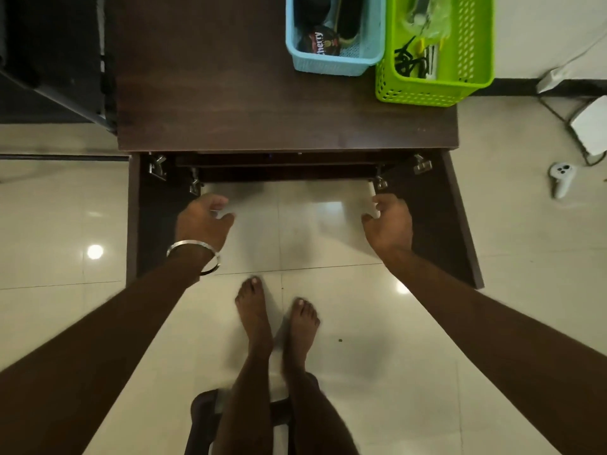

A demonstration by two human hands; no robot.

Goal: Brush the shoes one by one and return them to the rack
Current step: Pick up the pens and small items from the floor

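- Down below, both hands reach toward a dark wooden shoe cabinet (285, 119) whose two doors stand swung wide.
- Left hand (203, 221), a metal bangle (193, 257) on its wrist, sits at the inner edge of the left door (154, 224); fingers loosely curled, holding nothing that shows.
- Right hand (391, 221) lies likewise by the right door (440, 224), fingers relaxed and apart.
- Shelf edges (285, 169) show inside the opening; no shoes can be made out there.
- On the cabinet top, a blue basket (302, 57) holds a tin lettered "Cherry" (323, 41) and a dark brush-like thing, touching a green basket (427, 90).
- Bare feet (276, 320) stand on the glossy tiled floor (65, 224); a white controller (561, 178) lies well to the right.
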